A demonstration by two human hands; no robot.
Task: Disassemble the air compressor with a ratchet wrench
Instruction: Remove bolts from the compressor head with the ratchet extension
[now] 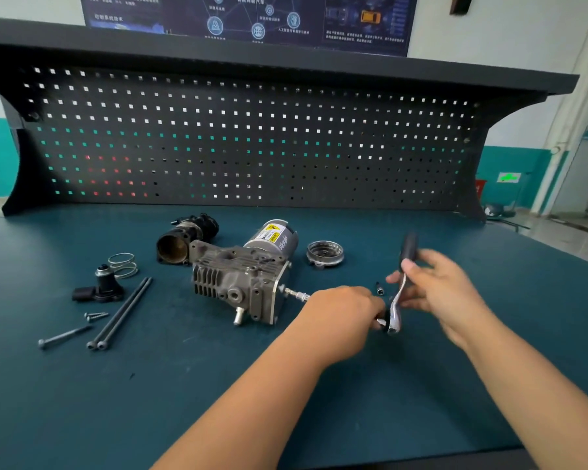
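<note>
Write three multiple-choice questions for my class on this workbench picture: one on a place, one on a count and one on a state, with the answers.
1. Where does the round silver metal cap lie?
A. right of the grey metal air compressor
B. left of it
C. on top of it

2. How many long black bolts lie side by side?
A. one
B. two
C. four

3. What is the right hand doing?
A. hanging empty
B. gripping the chrome ratchet wrench with a black handle
C. pressing on the compressor

Answers:
1 A: the cap sits beside the motor end, on the right.
2 B: two bolt heads show together.
3 B: its fingers curl round the wrench.
</note>
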